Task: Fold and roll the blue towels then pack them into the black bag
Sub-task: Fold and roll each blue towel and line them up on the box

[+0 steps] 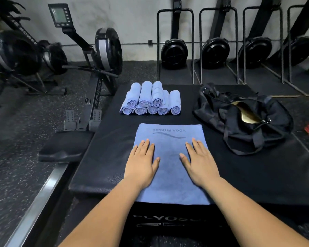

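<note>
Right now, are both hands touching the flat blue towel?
Touching. The head view shows the left hand and right hand lying flat, fingers straight, on the towel.

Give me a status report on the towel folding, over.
Hands: left hand and right hand rest flat on the spread blue towel. Beyond it, rolled towels stacked; black bag open at right. Nothing in the way.

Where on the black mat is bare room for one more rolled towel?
Bare black padded mat lies left of the flat blue towel and at right, nearer than the black fabric bag. A narrow strip separates that towel from the stacked blue rolls. The far side is crowded.
</note>
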The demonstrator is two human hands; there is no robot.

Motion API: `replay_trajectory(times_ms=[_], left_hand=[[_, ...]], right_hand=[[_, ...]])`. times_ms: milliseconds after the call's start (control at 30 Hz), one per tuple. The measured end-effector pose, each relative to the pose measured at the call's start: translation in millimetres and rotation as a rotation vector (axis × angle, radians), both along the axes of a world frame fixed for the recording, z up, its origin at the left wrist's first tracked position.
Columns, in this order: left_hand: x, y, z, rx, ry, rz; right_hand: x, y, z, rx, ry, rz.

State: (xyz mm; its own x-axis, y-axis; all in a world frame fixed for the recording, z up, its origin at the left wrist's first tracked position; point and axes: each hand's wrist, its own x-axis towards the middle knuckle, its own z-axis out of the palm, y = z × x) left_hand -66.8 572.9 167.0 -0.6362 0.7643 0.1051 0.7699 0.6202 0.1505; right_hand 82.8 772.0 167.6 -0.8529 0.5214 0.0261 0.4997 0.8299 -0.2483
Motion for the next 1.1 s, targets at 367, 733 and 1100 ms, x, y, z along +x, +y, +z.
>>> replay_trajectory(times_ms=[367,733,1100], left_hand=[[23.7,-17.4,5.7,-0.097,-0.101,-0.132],[55.3,-12.6,-6.5,-0.128,-0.039,-0.166],[54.5,-13.3,-6.5,-0.131,-0.064,-0.168]], right_hand=[[95.2,47.3,-5.5,0.06,0.176,-0.087],[143.0,-13.1,-8.4,-0.198,0.442,-0.07],[168.7,-30.2,-9.9,-0.193,0.535,-0.017]])
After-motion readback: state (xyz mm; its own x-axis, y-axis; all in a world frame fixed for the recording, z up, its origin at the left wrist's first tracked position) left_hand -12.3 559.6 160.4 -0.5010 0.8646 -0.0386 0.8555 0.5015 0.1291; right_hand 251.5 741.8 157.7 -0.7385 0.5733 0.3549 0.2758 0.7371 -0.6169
